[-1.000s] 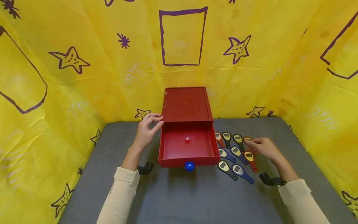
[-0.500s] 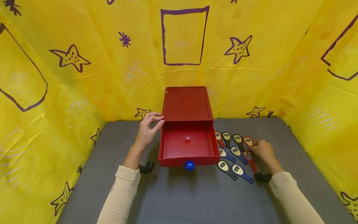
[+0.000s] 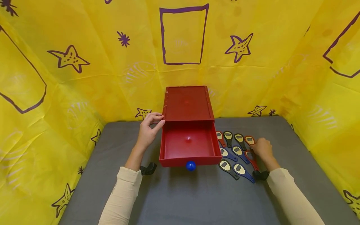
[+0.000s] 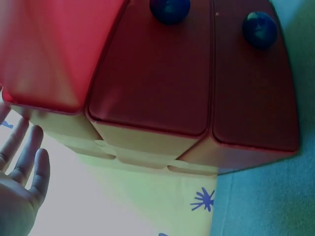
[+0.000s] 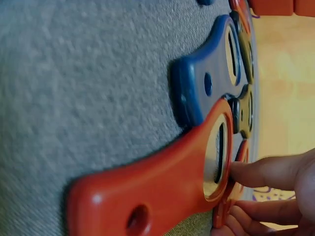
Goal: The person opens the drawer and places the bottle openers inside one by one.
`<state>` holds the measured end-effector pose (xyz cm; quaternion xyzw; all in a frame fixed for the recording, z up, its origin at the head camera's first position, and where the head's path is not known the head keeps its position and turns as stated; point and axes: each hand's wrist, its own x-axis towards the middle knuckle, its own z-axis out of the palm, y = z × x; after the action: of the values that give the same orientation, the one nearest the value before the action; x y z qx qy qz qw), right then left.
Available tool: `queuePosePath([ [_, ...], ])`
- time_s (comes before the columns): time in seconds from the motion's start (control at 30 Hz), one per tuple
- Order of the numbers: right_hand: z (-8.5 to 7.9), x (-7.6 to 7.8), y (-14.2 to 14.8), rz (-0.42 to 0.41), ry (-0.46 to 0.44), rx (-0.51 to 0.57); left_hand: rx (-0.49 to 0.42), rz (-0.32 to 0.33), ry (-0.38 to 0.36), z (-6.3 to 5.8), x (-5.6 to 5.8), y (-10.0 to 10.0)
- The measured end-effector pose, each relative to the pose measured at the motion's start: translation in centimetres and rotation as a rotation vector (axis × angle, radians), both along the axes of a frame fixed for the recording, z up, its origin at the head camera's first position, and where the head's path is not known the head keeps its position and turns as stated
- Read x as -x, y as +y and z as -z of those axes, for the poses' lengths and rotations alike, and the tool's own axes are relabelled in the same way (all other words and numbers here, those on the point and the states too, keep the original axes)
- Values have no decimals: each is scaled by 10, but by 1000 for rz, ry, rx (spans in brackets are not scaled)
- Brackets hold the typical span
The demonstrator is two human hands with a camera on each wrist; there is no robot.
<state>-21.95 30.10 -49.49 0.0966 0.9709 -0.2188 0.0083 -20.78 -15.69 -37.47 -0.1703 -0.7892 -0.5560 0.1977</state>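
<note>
My left hand rests its fingertips against the left side of a red drawer unit, at the front edge of the top; in the left wrist view its fingers are extended. The unit's top drawer is pulled out and has a blue knob. Beside it on the right lie several bottle openers in red, black and blue. My right hand pinches the handle of the far right red bottle opener between thumb and fingers. A nearer red bottle opener lies just below that hand, partly covered in the head view.
Blue bottle openers and black ones lie close together on the grey table. Two lower drawers are closed. A yellow patterned cloth hangs round the back and sides. Black wrist mounts sit at both wrists.
My right hand has moved slightly left and settled lower at the far right red bottle opener, its forearm swinging inward over the nearer red one's handle end. My left hand has stayed put.
</note>
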Motion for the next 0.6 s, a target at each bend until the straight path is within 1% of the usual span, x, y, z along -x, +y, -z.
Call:
queuePosePath([
  [0.07,0,0,1,3,-1,-3,-10,-4,14,-6,-5,3],
  [0.17,2,0,5,8,3,13,-30,-2,18,-5,-6,4],
  [0.3,8,-2,12,8,34,59,-53,8,8,-4,-5,6],
  [0.37,7,-2,15,2,55,75,-67,10,4,-3,-5,6],
  [0.47,-1,-3,17,-4,81,89,-75,5,5,-3,-6,5],
  [0.6,-24,-2,13,-24,118,102,-71,-3,14,-3,-7,4],
])
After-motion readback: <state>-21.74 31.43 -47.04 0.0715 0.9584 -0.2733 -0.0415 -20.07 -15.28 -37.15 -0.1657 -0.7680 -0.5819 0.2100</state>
